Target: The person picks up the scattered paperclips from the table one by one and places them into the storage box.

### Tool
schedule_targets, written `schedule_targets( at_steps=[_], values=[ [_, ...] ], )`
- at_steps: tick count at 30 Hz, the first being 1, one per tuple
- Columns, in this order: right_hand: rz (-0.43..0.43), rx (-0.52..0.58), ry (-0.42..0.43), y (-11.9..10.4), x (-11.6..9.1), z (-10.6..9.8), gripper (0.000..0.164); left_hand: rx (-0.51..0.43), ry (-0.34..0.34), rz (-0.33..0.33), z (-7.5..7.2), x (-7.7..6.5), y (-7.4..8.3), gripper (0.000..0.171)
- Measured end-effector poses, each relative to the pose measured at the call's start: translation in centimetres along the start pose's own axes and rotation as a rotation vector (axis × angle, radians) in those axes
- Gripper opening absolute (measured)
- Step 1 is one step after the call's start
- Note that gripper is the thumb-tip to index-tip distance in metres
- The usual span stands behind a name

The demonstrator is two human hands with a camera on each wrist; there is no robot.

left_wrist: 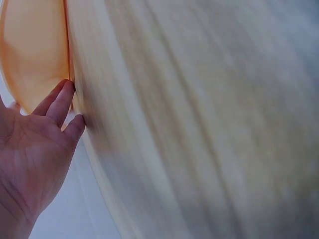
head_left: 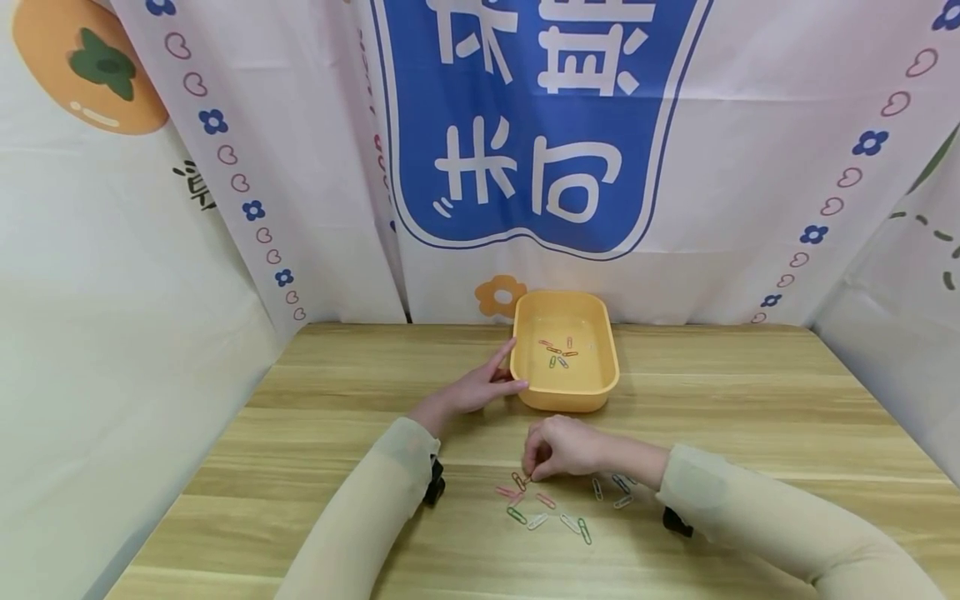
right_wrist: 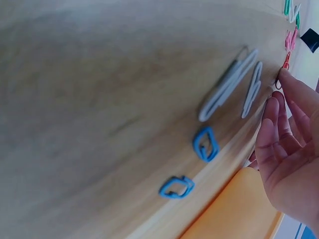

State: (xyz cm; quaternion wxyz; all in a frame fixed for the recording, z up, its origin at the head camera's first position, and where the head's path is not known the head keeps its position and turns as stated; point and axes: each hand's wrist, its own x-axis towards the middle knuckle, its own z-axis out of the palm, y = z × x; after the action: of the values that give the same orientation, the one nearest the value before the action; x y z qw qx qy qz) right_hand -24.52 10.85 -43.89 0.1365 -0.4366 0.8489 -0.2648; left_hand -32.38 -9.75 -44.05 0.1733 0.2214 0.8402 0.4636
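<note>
Two bare hands share the work: the right hand (head_left: 572, 446) pinches a red paper clip (right_wrist: 286, 60) between thumb and fingertips, and whether it has left the wooden table (head_left: 337, 383) is too small to tell. The left hand (head_left: 480, 390) grasps nothing; its extended fingers touch the left side of the yellow tray (head_left: 566, 402), apparently to steady it. Several clips lie inside the tray, and more lie loose on the table, among them a pink clip (head_left: 546, 501), a green clip (head_left: 584, 531) and a blue clip (right_wrist: 206, 144).

The step in hand looks like picking up a single clip. The next move seems to call for a firm pinch, a lift that leaves the clips just beside it undisturbed, then a short carry over the tray's near rim and a low release
</note>
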Motion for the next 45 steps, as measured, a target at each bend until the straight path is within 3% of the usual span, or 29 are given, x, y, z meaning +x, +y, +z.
schedule_targets(
  at_steps=[9, 18, 32, 45],
  values=[
    [0.014, -0.013, -0.029, -0.1, -0.1, -0.1, 0.011, 0.005, 0.011, -0.019, 0.1, 0.0, -0.1, 0.086],
    [-0.048, 0.136, -0.013, -0.4, -0.5, -1.1, 0.008, 0.02, 0.018, -0.025, 0.0, 0.0, 0.0, 0.086],
    [-0.019, 0.25, 0.058, -1.5, -1.6, -3.3, 0.008, 0.007, 0.01, -0.016, 0.0, 0.0, 0.0, 0.087],
    [-0.02, 0.284, 0.11, -1.5, -3.0, -5.7, 0.006, 0.005, 0.007, -0.028, 0.0, 0.1, 0.0, 0.086]
  ],
)
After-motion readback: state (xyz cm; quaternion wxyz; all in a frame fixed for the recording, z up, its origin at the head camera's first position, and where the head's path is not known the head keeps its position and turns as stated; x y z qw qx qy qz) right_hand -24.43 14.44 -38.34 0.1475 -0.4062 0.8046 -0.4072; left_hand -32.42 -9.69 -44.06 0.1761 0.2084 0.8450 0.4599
